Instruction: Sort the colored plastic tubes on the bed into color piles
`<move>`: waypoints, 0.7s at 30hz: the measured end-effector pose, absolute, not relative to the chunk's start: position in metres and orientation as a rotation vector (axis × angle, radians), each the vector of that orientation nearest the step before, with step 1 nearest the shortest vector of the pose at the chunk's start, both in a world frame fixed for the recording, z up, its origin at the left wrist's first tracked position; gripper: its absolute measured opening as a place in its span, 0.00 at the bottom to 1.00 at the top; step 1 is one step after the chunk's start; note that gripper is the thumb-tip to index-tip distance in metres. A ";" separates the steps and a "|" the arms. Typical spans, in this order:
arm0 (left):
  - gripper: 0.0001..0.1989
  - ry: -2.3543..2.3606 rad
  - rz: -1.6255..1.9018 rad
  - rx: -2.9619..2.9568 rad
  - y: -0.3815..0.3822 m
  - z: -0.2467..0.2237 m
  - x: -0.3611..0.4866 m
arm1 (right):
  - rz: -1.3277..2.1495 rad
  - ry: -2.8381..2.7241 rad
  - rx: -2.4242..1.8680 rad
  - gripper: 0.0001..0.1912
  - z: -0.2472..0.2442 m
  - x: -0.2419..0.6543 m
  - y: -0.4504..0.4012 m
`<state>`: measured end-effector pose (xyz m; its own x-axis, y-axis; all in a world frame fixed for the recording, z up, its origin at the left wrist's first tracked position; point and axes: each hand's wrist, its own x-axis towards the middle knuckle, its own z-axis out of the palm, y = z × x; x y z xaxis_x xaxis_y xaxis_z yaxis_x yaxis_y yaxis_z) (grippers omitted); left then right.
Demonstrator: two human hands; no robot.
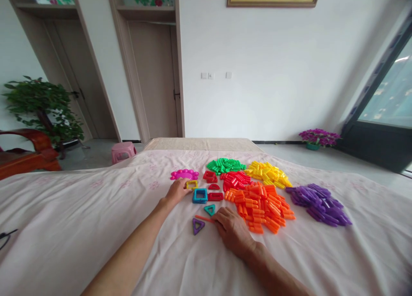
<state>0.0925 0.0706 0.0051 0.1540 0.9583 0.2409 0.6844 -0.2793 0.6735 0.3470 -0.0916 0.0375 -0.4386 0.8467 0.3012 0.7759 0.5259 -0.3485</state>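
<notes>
My left hand (177, 192) reaches to a yellow square magnetic tile (192, 184), its fingers closed on the tile's left side. A pink scalloped piece (184, 174) lies just beyond it. My right hand (232, 229) is closed at the near end of a thin orange stick (204, 218), which points left from the fingertips. Close to that stick lie a purple triangle tile (198, 226) and a teal triangle tile (210, 209). Blue square tiles (200, 195) and several red pieces (215, 196) sit between the hands and the orange pile.
Heaps of orange (264, 206), red (235, 180), green (226, 165), yellow (268, 174) and purple (318, 205) plastic pieces spread over the right of the wrinkled pale cloth (112, 227). A pink stool (124, 151) stands beyond the left edge.
</notes>
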 end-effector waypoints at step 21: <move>0.18 1.453 1.014 1.821 0.043 0.000 0.072 | 0.162 -2.391 -1.239 0.10 0.034 0.348 -0.092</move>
